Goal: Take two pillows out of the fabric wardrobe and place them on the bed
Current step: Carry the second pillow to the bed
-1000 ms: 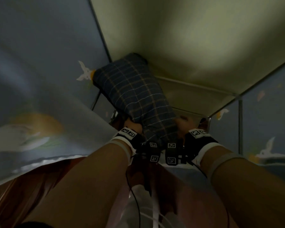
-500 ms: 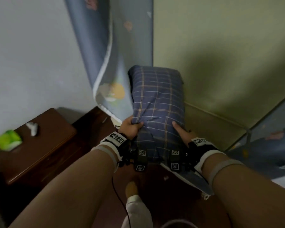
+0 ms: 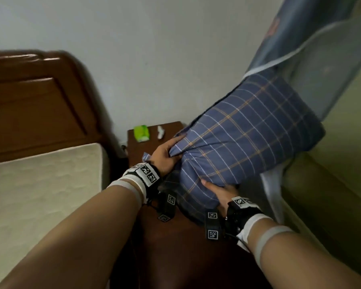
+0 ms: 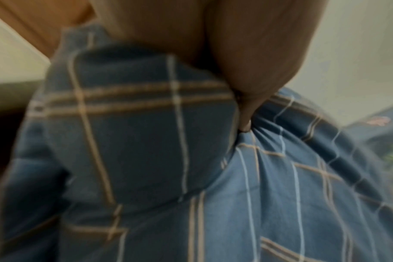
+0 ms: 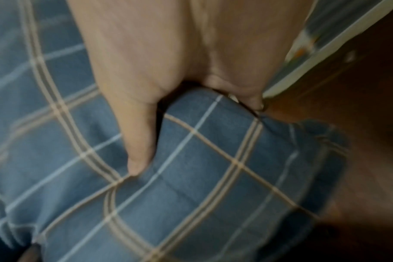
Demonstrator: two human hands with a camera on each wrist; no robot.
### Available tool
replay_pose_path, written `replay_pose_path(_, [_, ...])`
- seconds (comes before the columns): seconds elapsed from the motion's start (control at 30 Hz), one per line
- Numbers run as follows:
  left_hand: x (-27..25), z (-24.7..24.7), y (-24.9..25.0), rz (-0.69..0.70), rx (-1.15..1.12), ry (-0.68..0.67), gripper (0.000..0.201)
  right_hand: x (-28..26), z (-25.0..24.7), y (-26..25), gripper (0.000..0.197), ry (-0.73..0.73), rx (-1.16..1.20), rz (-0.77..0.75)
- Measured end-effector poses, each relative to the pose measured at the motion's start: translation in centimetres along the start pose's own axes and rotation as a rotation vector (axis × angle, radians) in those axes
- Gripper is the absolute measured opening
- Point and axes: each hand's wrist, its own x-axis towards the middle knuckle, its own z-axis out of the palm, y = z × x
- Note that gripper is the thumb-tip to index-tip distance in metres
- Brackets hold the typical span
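Currently, status per item:
left hand (image 3: 165, 155): gripped the near-left corner of the pillow (image 3: 244, 140); thumb on top, fingers curled under bunched fabric. Left wrist view was blurred but showed one fingertip (image 4: 244, 124) dug into a fold of the cover.
right hand (image 3: 221, 192): clamped on the pillow's near-right underside, thumb laid flat along the cover, fingers wrapped below the edge. Right wrist view confirmed the thumb pressing a dent in the plaid.
arms: both forearms reached forward from the bottom of the head view, wrists close together, left wrist higher and further out than the right.
pillow: blue plaid, held in the air, tilted, far end up and to the right, touching the wardrobe flap (image 3: 313, 59). It hung over the nightstand (image 3: 171, 127), not on the bed.
fabric wardrobe (image 3: 329, 205): at the right edge, blue printed flap hanging beside the pillow's far end.
bed (image 3: 40, 195): at left, bare cream mattress, brown wooden headboard (image 3: 35, 105) behind it against the wall.
nightstand: dark wood, between bed and wardrobe; a green pack (image 3: 141, 133) and a small white item (image 3: 160, 132) lay on its top, apart from each other.
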Motion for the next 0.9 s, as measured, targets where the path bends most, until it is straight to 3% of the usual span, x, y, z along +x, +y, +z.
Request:
replay_pose_path(0.1, [-1.0,-8.2,-3.7,-0.021,0.057,0.126,0.073,3.7,8.4,0.3,0.069,-0.108,-0.048,-0.046])
replay_pose_path(0.27, [-3.7,-21.0,-9.7,-0.244,0.118,0.350,0.102,8.3,21.9,-2.6,0.102,-0.225,-0.187,-0.196])
replay_pose_path(0.37, [-4.8,-26.6,-12.6,-0.362,0.091,0.454,0.089,11.1,29.4,-5.8,0.106,-0.347,-0.391,-0.252])
replay_pose_path(0.53, [-6.3,-32.4,-17.2,-0.501,0.113,0.635,0.061,12.7,40.4,-10.8,0.077,-0.562,-0.705,-0.414])
replay_pose_path(0.9, [-1.9,-41.9,-26.1,-0.812,0.116,0.992,0.050,25.6,62.0,-14.0,0.079,-0.955,-1.112,-0.542])
